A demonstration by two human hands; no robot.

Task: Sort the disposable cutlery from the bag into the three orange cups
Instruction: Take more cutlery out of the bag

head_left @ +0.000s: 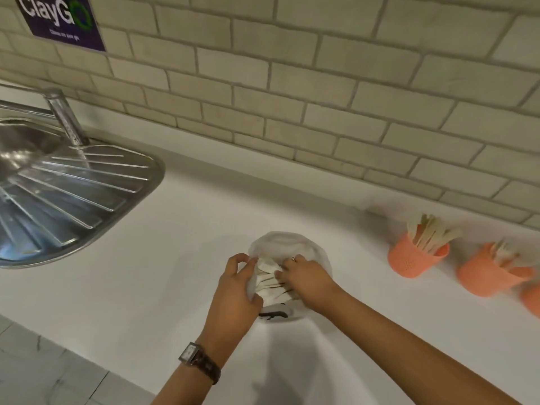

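A translucent white plastic bag [285, 244] lies on the white counter, with pale disposable cutlery [270, 283] showing at its open mouth. My left hand [238, 285] grips the bag's left edge. My right hand [305, 277] reaches into the opening, fingers curled among the cutlery. At the right stand the orange cups: the first cup [409, 263] holds several pale utensils, the second cup [488, 279] holds a few, and only the edge of the third cup [532, 299] shows at the frame border.
A steel sink with ribbed drainboard [73, 200] and a tap [65, 118] fills the left. A brick-tile wall [321, 83] with a purple sign [60, 20] runs behind the counter [175, 273]. The counter's front edge runs at lower left.
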